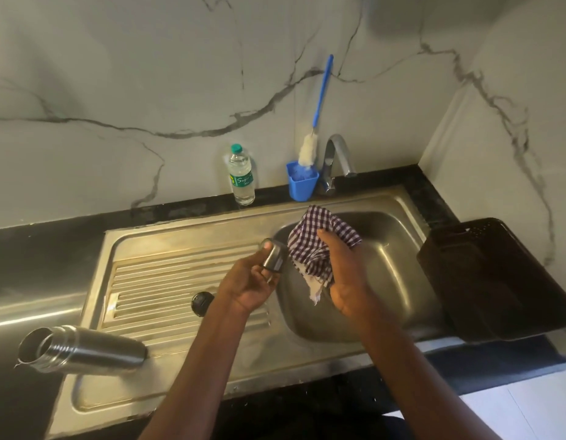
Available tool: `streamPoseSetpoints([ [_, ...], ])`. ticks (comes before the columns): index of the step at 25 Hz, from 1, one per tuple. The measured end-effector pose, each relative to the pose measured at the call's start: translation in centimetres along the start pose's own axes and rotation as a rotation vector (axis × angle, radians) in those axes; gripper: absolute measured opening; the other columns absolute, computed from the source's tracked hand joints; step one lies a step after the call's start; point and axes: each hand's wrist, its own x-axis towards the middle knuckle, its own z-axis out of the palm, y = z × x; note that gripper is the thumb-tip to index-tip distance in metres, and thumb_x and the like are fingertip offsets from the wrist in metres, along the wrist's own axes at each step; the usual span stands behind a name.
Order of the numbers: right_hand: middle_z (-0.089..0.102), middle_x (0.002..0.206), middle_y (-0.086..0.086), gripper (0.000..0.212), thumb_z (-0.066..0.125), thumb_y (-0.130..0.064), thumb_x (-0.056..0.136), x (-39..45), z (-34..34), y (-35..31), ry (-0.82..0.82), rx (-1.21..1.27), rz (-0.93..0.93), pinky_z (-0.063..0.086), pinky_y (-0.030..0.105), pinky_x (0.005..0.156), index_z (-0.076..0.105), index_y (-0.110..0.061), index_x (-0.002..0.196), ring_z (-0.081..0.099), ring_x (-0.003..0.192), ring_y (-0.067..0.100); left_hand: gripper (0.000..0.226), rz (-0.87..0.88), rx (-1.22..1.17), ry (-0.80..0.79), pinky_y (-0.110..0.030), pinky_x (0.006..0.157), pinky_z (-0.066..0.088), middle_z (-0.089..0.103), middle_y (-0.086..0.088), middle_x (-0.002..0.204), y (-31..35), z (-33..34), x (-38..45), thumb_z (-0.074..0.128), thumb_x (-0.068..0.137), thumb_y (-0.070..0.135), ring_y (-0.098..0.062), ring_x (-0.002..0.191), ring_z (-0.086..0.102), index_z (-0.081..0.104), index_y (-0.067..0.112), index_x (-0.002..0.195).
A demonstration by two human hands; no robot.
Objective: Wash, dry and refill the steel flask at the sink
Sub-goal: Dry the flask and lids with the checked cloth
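At the far left the steel flask (81,350) lies on its side, half on the dark desk (37,258) and half on the sink's (186,223) front rim, its open mouth facing left and no cap on it. A little to the right, a black stopper (201,303) sits on the ribbed drainboard (180,281), apart from the flask. Next comes the left hand (254,282), fingers curled around a small steel cup-lid (273,256) held above the edge of the basin. Just beside it, the right hand (346,274) grips a bunched checked cloth (319,246), close to the lid but not clearly touching it. Behind, along the wall, stand a plastic water bottle (242,176), a blue holder (302,184) with a bottle brush (308,150), and the tap (339,154), which shows no running water. A dark tray (497,274) rests at the far right. Judging by the cloth in hand and the dry tap, washing looks finished and drying is under way, with the lid being wiped now. Whether the flask body is already dry cannot be told. Refilling, probably from the bottle, and closing the flask remain.
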Motion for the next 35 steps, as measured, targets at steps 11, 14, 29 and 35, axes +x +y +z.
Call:
streamPoseSetpoints([
  [11,0.078,0.104,0.0,0.031,0.06,-0.004,0.097,-2.6,-0.4,-0.9,-0.034,-0.371,-0.318,0.061,0.029,0.074,0.071,-0.032,0.106,0.074,0.087,0.01,0.02,0.007,0.142,0.049,-0.035,0.079,0.049,0.078,-0.014,0.088,-2.7,1.5,-2.5,0.074,0.077,0.015,-0.02,0.064,0.074,0.074,0.007,0.095],
  [14,0.073,0.124,-0.003,0.045,0.059,0.0,0.095,-2.7,-1.0,-0.1,-0.231,-0.761,-0.654,0.057,0.028,0.089,0.067,-0.024,0.132,0.069,0.099,-0.002,0.023,0.23,0.225,0.037,-0.031,0.078,0.052,0.079,-0.01,0.088,-2.3,3.3,-3.4,0.071,0.077,0.011,-0.018,0.072,0.075,0.073,0.005,0.099],
  [29,0.026,0.164,0.003,0.096,0.073,-0.012,0.083,-3.2,2.1,-3.9,-0.406,-1.55,-0.794,0.047,0.05,0.111,0.019,-0.023,0.161,0.043,0.138,0.031,0.088,0.636,0.574,-0.058,-0.035,0.111,0.047,0.078,-0.011,0.118,-1.4,6.3,-6.2,0.036,0.094,0.081,-0.022,0.119,0.071,0.076,0.007,0.121],
  [35,0.06,0.124,0.0,0.044,0.071,-0.033,0.087,-2.4,3.1,-5.2,-0.317,-1.312,-0.631,0.058,0.046,0.091,0.052,-0.027,0.126,0.063,0.108,0.023,0.075,0.802,0.781,-0.042,-0.034,0.09,0.057,0.079,-0.008,0.106,-2.7,7.0,-5.1,0.034,0.1,0.072,-0.025,0.105,0.074,0.075,0.011,0.116],
])
